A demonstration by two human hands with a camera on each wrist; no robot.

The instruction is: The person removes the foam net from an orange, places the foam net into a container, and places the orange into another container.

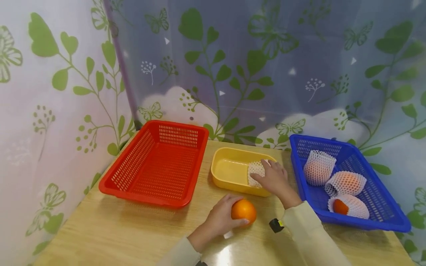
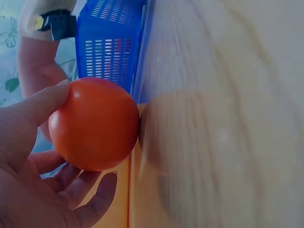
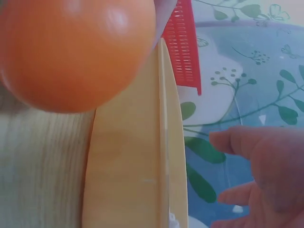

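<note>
My left hand [image 1: 217, 218] grips a bare orange [image 1: 244, 212] on the table, in front of the yellow basin [image 1: 229, 183]. In the left wrist view the thumb presses one side of the orange and the fingers curve round the other. Over the basin's right end is my right hand [image 1: 273, 178], fingers spread and relaxed, above white foam netting [image 1: 254, 171] in the basin. In the right wrist view no object shows between those fingers [image 3: 235, 142]. Only a scrap of the netting [image 3: 174, 221] peeks over the rim there.
A red basket [image 1: 159, 170] stands at the left, with nothing visible in it. At the right, a blue basket [image 1: 319, 205] holds several fruits in foam nets, including one wrapped fruit [image 1: 346, 183]. A floral curtain [image 1: 233, 66] hangs behind the wooden table [image 1: 110, 232].
</note>
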